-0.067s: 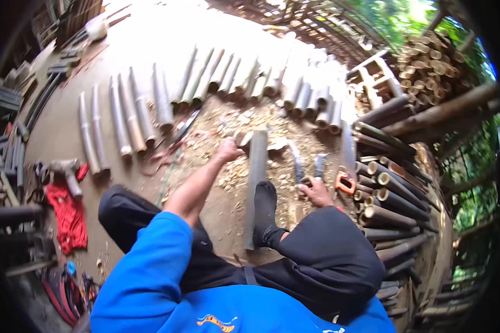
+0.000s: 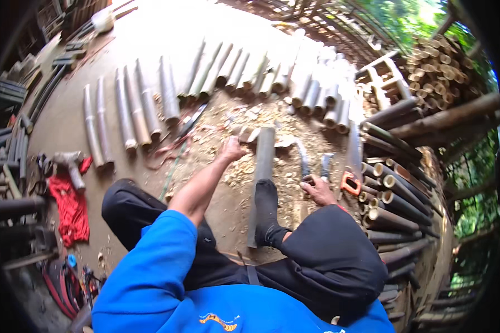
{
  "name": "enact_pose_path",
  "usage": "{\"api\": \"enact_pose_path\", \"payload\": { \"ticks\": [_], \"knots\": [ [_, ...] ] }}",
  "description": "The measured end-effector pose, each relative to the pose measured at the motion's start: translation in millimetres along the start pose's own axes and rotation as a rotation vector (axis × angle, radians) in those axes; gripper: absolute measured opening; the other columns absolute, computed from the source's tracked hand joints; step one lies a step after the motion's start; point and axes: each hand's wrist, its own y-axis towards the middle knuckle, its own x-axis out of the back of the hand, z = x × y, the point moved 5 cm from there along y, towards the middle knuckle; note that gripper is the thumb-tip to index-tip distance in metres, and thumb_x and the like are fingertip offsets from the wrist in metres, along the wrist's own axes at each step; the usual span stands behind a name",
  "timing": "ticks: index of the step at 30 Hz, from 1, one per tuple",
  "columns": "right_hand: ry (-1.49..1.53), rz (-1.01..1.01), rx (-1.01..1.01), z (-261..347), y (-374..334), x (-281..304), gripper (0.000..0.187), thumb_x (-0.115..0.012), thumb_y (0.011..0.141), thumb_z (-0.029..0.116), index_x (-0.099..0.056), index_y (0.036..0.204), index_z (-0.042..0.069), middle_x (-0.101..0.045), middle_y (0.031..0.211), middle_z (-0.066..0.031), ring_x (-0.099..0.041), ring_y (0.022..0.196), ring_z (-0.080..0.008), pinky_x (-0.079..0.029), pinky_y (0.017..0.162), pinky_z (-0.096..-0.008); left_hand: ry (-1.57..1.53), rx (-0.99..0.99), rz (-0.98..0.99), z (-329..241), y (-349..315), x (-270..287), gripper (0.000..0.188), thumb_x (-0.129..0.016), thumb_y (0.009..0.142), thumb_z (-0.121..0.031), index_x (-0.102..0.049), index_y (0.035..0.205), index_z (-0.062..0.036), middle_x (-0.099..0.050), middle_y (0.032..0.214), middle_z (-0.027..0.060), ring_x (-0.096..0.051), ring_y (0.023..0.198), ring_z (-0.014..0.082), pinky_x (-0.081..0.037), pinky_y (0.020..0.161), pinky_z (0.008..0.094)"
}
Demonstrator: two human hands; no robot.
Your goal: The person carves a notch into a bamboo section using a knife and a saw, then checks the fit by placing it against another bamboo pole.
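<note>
Locate bamboo tube [image 2: 265, 155] at 12 o'clock, against socked foot [image 2: 266, 205]. Find left hand [image 2: 231, 150] at 11, near tube's far end; right hand [image 2: 320, 191] at 1, beside curved blade [image 2: 303, 158]. Cannot tell either grip. Judge work underway from scattered shavings [image 2: 240, 115]; cannot tell remainder.

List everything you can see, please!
bamboo length: one, grey-green, centre
pale wood: count unclear, tan, at bamboo length's far end
curved blades: two, grey, right of the bamboo length
saw: one, orange-handled, right of the curved blades
wood chips: many, pale, ground ahead
loose poles: many, grey and brown, far side
stacked poles: many, dark, right
cut tubes: many, tan, upper right
cloth: one, red, left
bag: one, red and black, lower left
shirt: one, blue, bottom
trousers: one pair, black, bottom
sock: one, black, centre
left fingers: one set, bare, beside the pale wood
right fingers: one set, bare, near a curved blade
</note>
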Motion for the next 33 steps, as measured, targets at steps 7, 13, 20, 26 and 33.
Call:
{"api": "enact_pose_path", "payload": {
  "ticks": [7, 13, 20, 26, 33],
  "knots": [
    [-0.204, 0.098, 0.036, -1.1, 92.6, -22.1, 0.045, -0.071, 0.094, 0.039, -0.067, 0.118, 0.001, -0.072, 0.113, -0.0245, -0.07, 0.103, -0.0383, -0.055, 0.09, -0.046, 0.137, 0.356, -0.555, 140.0, 31.1, 99.9, 0.056, -0.068, 0.092, -0.027, -0.052, 0.14, -0.0019, -0.054, 0.14, 0.0229, -0.054, 0.129, 0.0387, -0.046, 0.109, 0.0504],
    [-0.556, -0.167, -0.291, -77.2, 111.5, -2.6, 0.049, -0.07, 0.094, 0.038, -0.058, 0.122, 0.0, -0.068, 0.118, -0.0297, -0.066, 0.112, -0.0477, -0.052, 0.094, -0.0557, 0.532, 0.457, -0.386, 168.7, 72.7, 98.8, 0.077, -0.078, 0.084, -0.062, -0.056, 0.136, -0.0082, -0.061, 0.128, 0.0136, -0.06, 0.12, 0.0345, -0.053, 0.094, 0.0501],
    [-0.314, -0.169, -0.313, -104.1, 107.1, -13.7, 0.058, -0.071, 0.093, 0.035, -0.042, 0.12, -0.008, -0.066, 0.1, -0.0405, -0.068, 0.097, -0.0551, -0.053, 0.085, -0.0594, 0.486, 0.488, -0.315, 166.7, 85.0, 104.1, 0.079, -0.085, 0.08, -0.054, -0.054, 0.134, -0.0051, -0.065, 0.125, 0.0211, -0.064, 0.119, 0.0417, -0.053, 0.096, 0.0533],
    [-0.19, -0.294, -0.361, -86.9, 141.3, -5.6, 0.054, -0.068, 0.094, 0.031, -0.043, 0.12, -0.008, -0.067, 0.102, -0.04, -0.068, 0.097, -0.0553, -0.054, 0.084, -0.0608, 0.276, 0.447, -0.46, 152.7, 65.0, 135.0, 0.052, -0.074, 0.08, -0.035, -0.066, 0.12, -0.0017, -0.071, 0.114, 0.0248, -0.068, 0.111, 0.0421, -0.053, 0.093, 0.0512],
    [0.029, -0.37, -0.176, 12.0, 147.6, -7.3, 0.079, -0.068, 0.096, 0.044, -0.039, 0.152, -0.003, -0.052, 0.134, -0.0244, -0.056, 0.121, -0.0344, -0.05, 0.1, -0.0513, -0.246, 0.227, -0.666, 41.2, 10.6, 118.5, 0.035, -0.073, 0.078, -0.012, -0.06, 0.108, -0.0003, -0.062, 0.094, 0.0113, -0.062, 0.082, 0.0229, -0.052, 0.076, 0.0398]
  ]
}}
